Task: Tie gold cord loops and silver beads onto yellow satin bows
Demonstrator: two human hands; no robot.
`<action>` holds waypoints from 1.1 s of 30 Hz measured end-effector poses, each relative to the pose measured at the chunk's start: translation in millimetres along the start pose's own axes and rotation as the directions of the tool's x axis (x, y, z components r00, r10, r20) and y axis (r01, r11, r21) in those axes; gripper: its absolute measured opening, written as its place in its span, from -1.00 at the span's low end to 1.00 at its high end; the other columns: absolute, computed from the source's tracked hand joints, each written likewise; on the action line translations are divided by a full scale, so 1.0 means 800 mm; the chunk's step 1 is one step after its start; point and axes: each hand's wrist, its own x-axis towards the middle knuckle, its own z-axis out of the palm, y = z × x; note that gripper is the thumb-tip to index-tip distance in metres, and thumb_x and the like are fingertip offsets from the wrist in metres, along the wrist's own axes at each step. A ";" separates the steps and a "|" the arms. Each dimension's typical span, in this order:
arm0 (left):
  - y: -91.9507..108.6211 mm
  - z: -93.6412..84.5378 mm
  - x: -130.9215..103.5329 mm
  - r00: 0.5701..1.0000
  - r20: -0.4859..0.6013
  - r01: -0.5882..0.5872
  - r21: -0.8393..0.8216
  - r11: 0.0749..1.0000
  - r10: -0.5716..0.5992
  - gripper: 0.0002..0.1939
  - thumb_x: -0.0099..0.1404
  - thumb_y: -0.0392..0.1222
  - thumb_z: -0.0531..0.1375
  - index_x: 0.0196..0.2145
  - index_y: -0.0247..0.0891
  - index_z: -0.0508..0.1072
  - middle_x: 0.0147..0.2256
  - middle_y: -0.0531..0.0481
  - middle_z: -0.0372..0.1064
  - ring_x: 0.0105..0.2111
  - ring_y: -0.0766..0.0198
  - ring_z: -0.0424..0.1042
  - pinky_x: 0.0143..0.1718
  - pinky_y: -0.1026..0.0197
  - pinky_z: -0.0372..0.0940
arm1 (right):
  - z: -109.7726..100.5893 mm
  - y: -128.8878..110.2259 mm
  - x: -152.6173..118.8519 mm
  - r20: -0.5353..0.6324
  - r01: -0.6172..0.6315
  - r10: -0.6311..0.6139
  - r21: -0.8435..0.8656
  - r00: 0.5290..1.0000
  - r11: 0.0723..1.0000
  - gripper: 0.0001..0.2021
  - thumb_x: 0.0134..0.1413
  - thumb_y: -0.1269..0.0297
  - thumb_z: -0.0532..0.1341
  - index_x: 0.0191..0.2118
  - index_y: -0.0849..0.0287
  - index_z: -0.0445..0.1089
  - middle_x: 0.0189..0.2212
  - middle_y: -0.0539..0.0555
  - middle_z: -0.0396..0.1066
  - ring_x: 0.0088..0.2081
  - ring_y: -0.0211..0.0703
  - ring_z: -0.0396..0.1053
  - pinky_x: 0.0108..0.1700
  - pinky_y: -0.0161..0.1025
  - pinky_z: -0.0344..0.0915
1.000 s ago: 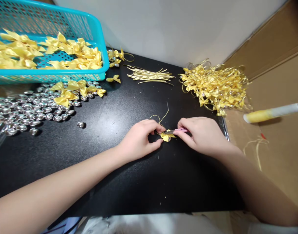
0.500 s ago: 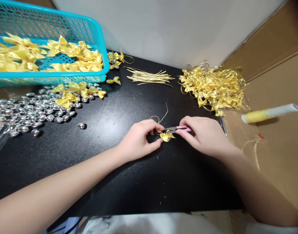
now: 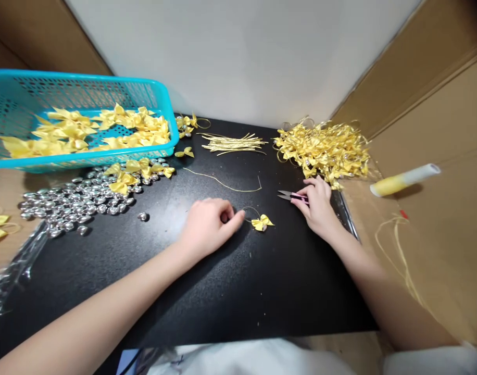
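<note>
My left hand (image 3: 211,225) is curled over the black tabletop. Its thumb and index fingertips come together at the thin gold loop of a yellow ribbon bow (image 3: 261,223) with a silver bead. The bow itself lies just right of the fingertips, on the table. Small scissors (image 3: 286,196) with pink handles are in my right hand (image 3: 315,202), their blades apart and pointing left, above and right of the bow. Beyond my left hand, a loose length of thin gold thread (image 3: 230,186) stretches across the table, apart from the bow.
A turquoise basket (image 3: 105,158) of yellow bows stands at the back left. Silver beads (image 3: 78,200) spread before it. Gold wire pieces (image 3: 234,143) lie at the back middle, a heap of beaded bows (image 3: 324,148) at the back right. A tube (image 3: 404,179) rests on cardboard.
My right hand has drawn the scissors away from the bow, to the right. My left hand has shifted left, from the bow to its loop. The thread now lies loose. The view has tilted up.
</note>
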 end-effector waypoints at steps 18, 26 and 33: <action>0.007 0.016 -0.019 0.996 -0.032 -0.080 0.054 0.995 0.082 -0.70 0.36 -0.08 0.04 -0.49 -0.24 0.33 -0.45 -0.01 0.39 -0.34 0.15 0.32 -0.28 0.13 0.13 | -0.017 -0.134 0.009 0.350 0.327 -0.242 -0.209 0.905 0.921 -0.76 0.30 0.34 0.04 -0.34 0.23 0.41 -0.39 0.14 0.47 -0.29 -0.03 0.34 -0.26 -0.14 0.07; 0.014 0.018 -0.030 0.981 0.033 -0.146 -0.508 0.849 0.189 -0.59 0.45 -0.02 -0.09 -0.43 -0.26 0.35 -0.48 0.03 0.35 -0.45 0.30 0.32 -0.35 0.24 0.23 | -0.011 -0.136 -0.018 -0.258 0.333 -0.311 0.049 0.915 0.942 -0.66 0.32 0.34 -0.03 -0.46 0.16 0.33 -0.52 0.10 0.35 -0.44 -0.12 0.24 -0.33 -0.19 0.09; 0.022 0.023 -0.038 0.984 0.017 -0.144 -0.522 0.841 0.179 -0.64 0.42 -0.01 0.00 -0.45 -0.25 0.33 -0.52 0.08 0.28 -0.49 0.34 0.25 -0.40 0.29 0.18 | -0.005 -0.144 -0.027 -0.299 0.344 -0.303 0.096 0.905 0.934 -0.70 0.30 0.35 0.02 -0.46 0.14 0.34 -0.53 0.07 0.41 -0.44 -0.16 0.32 -0.34 -0.19 0.13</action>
